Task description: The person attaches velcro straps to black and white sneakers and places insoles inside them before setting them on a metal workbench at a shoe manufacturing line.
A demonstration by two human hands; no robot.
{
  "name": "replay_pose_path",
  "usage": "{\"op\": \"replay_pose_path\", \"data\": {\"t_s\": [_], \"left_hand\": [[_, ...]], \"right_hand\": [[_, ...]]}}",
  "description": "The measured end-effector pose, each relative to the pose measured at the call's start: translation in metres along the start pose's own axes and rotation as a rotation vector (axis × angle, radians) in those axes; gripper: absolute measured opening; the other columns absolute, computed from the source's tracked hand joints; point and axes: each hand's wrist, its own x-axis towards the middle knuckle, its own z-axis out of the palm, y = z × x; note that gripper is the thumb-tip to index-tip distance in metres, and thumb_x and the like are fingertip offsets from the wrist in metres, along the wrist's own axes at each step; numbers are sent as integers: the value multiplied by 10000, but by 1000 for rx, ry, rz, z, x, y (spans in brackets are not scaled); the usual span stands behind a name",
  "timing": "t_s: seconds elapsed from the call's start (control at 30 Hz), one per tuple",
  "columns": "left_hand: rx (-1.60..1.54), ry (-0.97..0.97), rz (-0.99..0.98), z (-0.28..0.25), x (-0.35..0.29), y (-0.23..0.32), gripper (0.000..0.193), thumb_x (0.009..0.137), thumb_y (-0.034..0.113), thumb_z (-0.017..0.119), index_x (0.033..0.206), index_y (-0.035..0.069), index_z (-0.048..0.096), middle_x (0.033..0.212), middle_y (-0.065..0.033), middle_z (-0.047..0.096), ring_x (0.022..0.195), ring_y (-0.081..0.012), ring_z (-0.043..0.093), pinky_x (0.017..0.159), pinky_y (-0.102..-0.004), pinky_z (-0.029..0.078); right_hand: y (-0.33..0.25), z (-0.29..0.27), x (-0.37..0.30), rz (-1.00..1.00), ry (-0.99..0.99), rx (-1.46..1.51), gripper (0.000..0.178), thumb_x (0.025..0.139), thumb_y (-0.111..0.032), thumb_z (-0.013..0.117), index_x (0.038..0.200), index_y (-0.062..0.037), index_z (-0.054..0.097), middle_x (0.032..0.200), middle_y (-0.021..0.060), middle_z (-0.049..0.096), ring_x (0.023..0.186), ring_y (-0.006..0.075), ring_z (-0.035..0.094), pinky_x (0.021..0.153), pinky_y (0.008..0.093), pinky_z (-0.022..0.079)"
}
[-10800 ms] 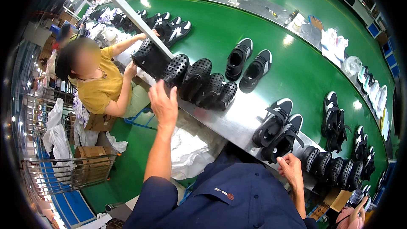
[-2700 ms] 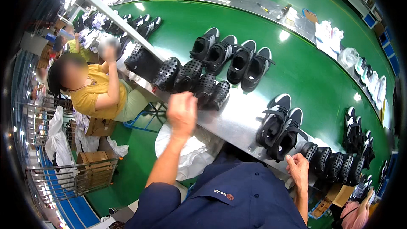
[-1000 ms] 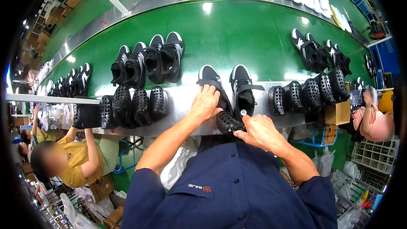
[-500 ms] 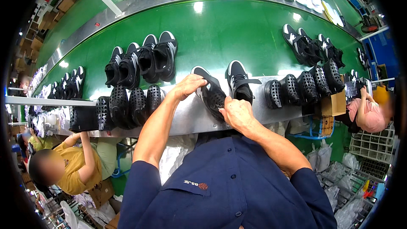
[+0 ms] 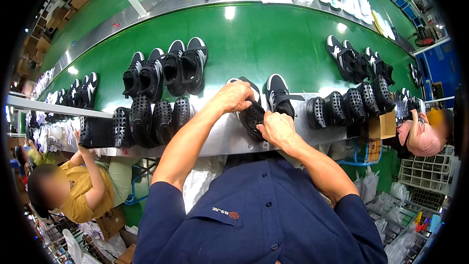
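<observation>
A black, grey and white sneaker (image 5: 242, 119) lies in front of me, toe away, with a black perforated shoe tree (image 5: 254, 113) in its opening. My left hand (image 5: 232, 98) curls over the front of that sneaker, fingers closed on its upper. At the heel end, my right hand (image 5: 277, 129) pinches with thumb and fingers; whether it grips the tree or the heel collar is hard to see. Just right of it, a matching sneaker (image 5: 278, 90) stands with its strap sticking out sideways.
Black perforated shoe trees stand in rows to the left (image 5: 141, 117) and right (image 5: 354, 105) along the metal edge (image 5: 205, 139). More black sneakers (image 5: 195, 68) sit on the green belt (image 5: 264, 34). A person in yellow (image 5: 95, 186) works at left, another in pink (image 5: 415, 137) at right.
My left hand has moved right and down onto the front of the sneaker and closed over it. My right hand stays at the heel end. The view has shifted slightly.
</observation>
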Motion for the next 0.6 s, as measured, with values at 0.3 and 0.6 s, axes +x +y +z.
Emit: {"op": "replay_pose_path", "data": {"t_s": [0.3,0.6], "left_hand": [[-41,349,-89,40,25,24,214,916,235,696,901,21,693,911,-213,713,912,-439,679,821,-511,532],[-336,449,-805,70,-39,48,792,781,232,839,1473,75,487,1076,-280,717,1052,-464,687,945,-534,531]], "right_hand": [[-11,85,49,67,209,82,225,920,-158,647,1052,24,636,941,213,677,884,373,715,709,466,595],[0,63,39,205,178,446,525,892,-109,700,1282,152,465,1146,381,651,1086,521,648,942,550,523]]}}
